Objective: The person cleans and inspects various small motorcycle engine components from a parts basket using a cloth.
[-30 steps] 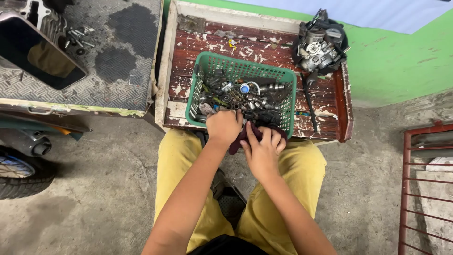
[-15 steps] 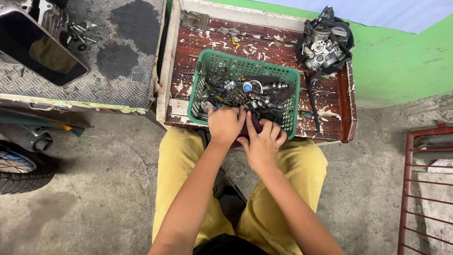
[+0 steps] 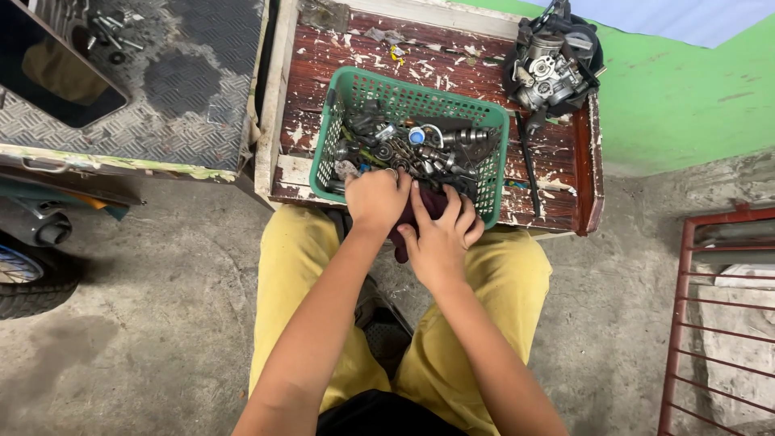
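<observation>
A green plastic basket full of small metal engine parts stands on a worn red wooden tray. Both my hands meet at the basket's near edge. A dark maroon rag is bunched between them. My left hand is closed over something at the basket's front rim; what it grips is hidden. My right hand cups the rag from below, fingers spread around it. My knees in yellow trousers are under the tray's front edge.
A carburettor-like metal assembly sits at the tray's far right corner. A long dark tool lies right of the basket. A chequer-plate surface with bolts is at left, a tyre lower left, a red metal grate at right.
Both hands stay together at the basket's near edge, shifting slightly over the rag. The view has tilted a little; nothing has been lifted out.
</observation>
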